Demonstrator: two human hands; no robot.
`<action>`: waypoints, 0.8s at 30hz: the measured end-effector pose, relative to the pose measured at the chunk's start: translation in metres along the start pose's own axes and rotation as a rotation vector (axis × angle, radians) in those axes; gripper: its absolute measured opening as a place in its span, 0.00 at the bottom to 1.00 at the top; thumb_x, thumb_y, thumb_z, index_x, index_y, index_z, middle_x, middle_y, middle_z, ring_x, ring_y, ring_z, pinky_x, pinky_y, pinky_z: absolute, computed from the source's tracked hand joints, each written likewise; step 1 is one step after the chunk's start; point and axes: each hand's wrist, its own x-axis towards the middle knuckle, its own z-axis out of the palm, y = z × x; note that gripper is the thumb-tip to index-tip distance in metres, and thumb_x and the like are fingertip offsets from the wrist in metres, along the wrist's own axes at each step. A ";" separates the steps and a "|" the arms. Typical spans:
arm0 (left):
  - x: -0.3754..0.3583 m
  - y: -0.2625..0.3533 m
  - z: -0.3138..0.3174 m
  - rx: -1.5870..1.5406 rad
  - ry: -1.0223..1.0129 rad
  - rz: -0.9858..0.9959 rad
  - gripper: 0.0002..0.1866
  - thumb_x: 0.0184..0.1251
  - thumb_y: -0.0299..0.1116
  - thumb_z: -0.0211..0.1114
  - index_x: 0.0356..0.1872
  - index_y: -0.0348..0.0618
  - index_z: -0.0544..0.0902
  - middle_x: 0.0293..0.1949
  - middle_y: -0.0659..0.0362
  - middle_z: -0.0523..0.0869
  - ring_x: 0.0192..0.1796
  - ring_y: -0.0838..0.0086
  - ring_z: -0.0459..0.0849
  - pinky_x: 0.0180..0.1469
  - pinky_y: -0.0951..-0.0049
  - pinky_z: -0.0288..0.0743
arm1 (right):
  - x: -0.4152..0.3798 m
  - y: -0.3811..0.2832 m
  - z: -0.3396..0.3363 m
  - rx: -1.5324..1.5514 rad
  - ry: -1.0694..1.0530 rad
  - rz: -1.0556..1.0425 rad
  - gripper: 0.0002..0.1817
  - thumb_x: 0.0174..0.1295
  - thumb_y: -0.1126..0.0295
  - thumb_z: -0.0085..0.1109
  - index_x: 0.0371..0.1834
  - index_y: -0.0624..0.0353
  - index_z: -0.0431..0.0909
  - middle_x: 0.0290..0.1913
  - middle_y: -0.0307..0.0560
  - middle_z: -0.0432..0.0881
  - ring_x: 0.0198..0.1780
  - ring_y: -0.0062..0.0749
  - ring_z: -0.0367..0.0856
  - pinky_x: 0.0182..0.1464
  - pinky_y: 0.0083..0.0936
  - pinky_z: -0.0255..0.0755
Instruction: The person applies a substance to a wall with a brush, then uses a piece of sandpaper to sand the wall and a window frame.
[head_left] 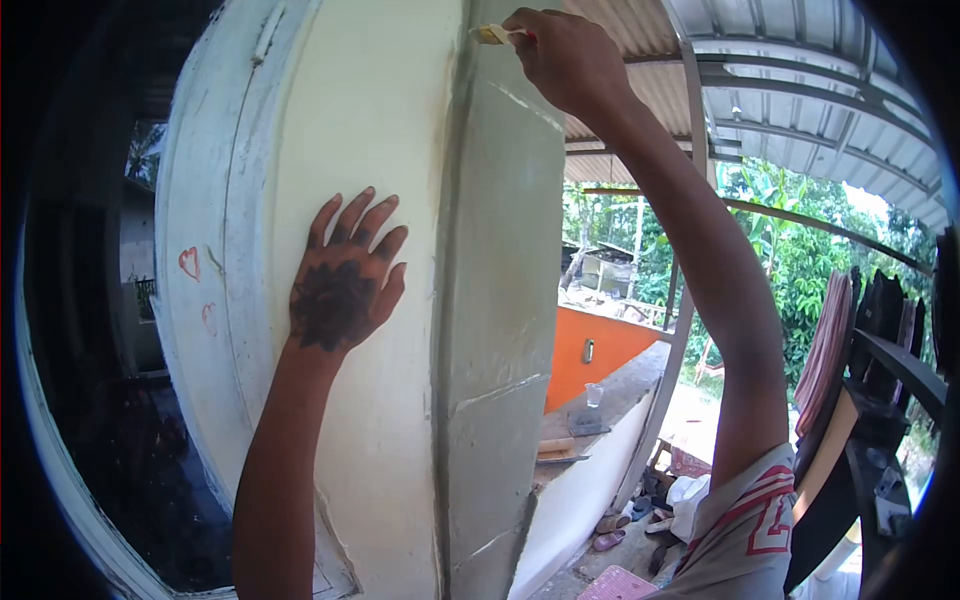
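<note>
My left hand (pixel 345 275) lies against the cream wall panel (pixel 390 120), its fingers spread and nothing in it. A dark pattern covers the back of that hand. High up, my right hand (pixel 570 58) is closed around a small pale object (pixel 492 35) with a yellowish part. That object's tip is at the edge where the cream panel meets the grey-green wall strip (pixel 500 250). Most of the object is hidden by my fingers, so its kind cannot be made out.
A white frame (pixel 215 200) with red heart drawings stands at the left. Beyond the wall, a ledge (pixel 625 385) holds a clear cup (pixel 594 394). Shoes (pixel 607 540) lie on the ground below. Hanging cloths (pixel 825 340) and dark furniture are at the right.
</note>
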 end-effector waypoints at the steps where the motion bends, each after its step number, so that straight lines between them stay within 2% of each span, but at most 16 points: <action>1: 0.003 0.005 0.003 -0.017 0.000 -0.002 0.19 0.67 0.38 0.64 0.57 0.47 0.85 0.71 0.60 0.74 0.77 0.65 0.65 0.81 0.54 0.51 | -0.001 -0.001 -0.002 0.004 0.015 -0.012 0.10 0.64 0.67 0.61 0.45 0.58 0.84 0.41 0.59 0.88 0.45 0.57 0.86 0.48 0.46 0.79; 3: -0.003 -0.001 0.001 -0.005 0.002 0.000 0.19 0.67 0.38 0.64 0.57 0.48 0.85 0.70 0.60 0.75 0.77 0.66 0.65 0.82 0.55 0.50 | -0.007 0.007 0.009 -0.074 0.024 -0.054 0.13 0.70 0.64 0.59 0.55 0.48 0.84 0.44 0.51 0.89 0.46 0.50 0.88 0.48 0.44 0.80; 4: -0.003 0.000 -0.002 -0.004 -0.002 -0.011 0.18 0.66 0.39 0.65 0.56 0.48 0.85 0.70 0.61 0.75 0.77 0.67 0.65 0.82 0.56 0.50 | -0.009 0.008 0.009 0.008 -0.010 -0.008 0.13 0.69 0.64 0.59 0.55 0.47 0.84 0.43 0.51 0.89 0.46 0.49 0.88 0.48 0.44 0.80; 6: -0.003 0.000 -0.002 0.020 -0.022 -0.020 0.18 0.67 0.41 0.65 0.55 0.49 0.85 0.70 0.62 0.75 0.77 0.69 0.65 0.82 0.57 0.50 | -0.009 0.019 0.011 0.026 0.010 -0.050 0.13 0.69 0.65 0.61 0.55 0.48 0.84 0.43 0.52 0.89 0.46 0.50 0.88 0.48 0.42 0.80; 9: -0.006 -0.002 0.002 0.025 0.002 -0.013 0.18 0.68 0.41 0.64 0.56 0.49 0.85 0.70 0.63 0.75 0.77 0.69 0.65 0.82 0.57 0.50 | -0.010 0.024 0.010 0.076 -0.024 0.029 0.12 0.72 0.64 0.58 0.56 0.48 0.83 0.42 0.51 0.89 0.39 0.41 0.91 0.44 0.39 0.81; 12: -0.006 -0.003 0.003 0.044 -0.016 -0.019 0.18 0.69 0.41 0.64 0.56 0.50 0.85 0.71 0.63 0.74 0.77 0.70 0.65 0.82 0.58 0.50 | -0.009 0.027 0.014 0.105 -0.046 0.028 0.13 0.74 0.63 0.57 0.57 0.48 0.82 0.41 0.51 0.90 0.36 0.38 0.91 0.43 0.39 0.81; 16: -0.006 -0.001 0.003 0.062 -0.017 -0.023 0.18 0.69 0.42 0.63 0.57 0.50 0.85 0.71 0.63 0.74 0.77 0.71 0.65 0.83 0.58 0.49 | -0.007 0.030 0.023 0.044 -0.088 0.026 0.13 0.74 0.60 0.56 0.57 0.48 0.82 0.43 0.51 0.89 0.39 0.43 0.90 0.45 0.39 0.81; 18: -0.006 -0.002 0.003 0.058 -0.024 -0.025 0.18 0.69 0.42 0.63 0.57 0.50 0.85 0.70 0.63 0.74 0.77 0.71 0.65 0.83 0.58 0.49 | -0.008 0.033 0.031 -0.015 -0.008 -0.071 0.14 0.74 0.58 0.56 0.57 0.46 0.82 0.44 0.51 0.89 0.42 0.48 0.89 0.46 0.41 0.81; 21: -0.006 0.000 0.002 0.066 -0.034 -0.027 0.18 0.69 0.42 0.62 0.56 0.51 0.85 0.70 0.64 0.74 0.77 0.71 0.65 0.82 0.58 0.49 | -0.007 0.036 0.037 -0.078 -0.010 -0.071 0.15 0.73 0.57 0.56 0.57 0.46 0.83 0.46 0.51 0.89 0.45 0.51 0.88 0.47 0.43 0.80; 24: -0.008 -0.002 0.005 0.063 -0.019 -0.021 0.18 0.69 0.42 0.63 0.56 0.51 0.85 0.70 0.64 0.74 0.77 0.71 0.65 0.82 0.58 0.50 | -0.009 0.027 0.041 -0.060 0.014 -0.058 0.14 0.73 0.58 0.56 0.56 0.46 0.83 0.43 0.51 0.89 0.44 0.49 0.89 0.47 0.43 0.80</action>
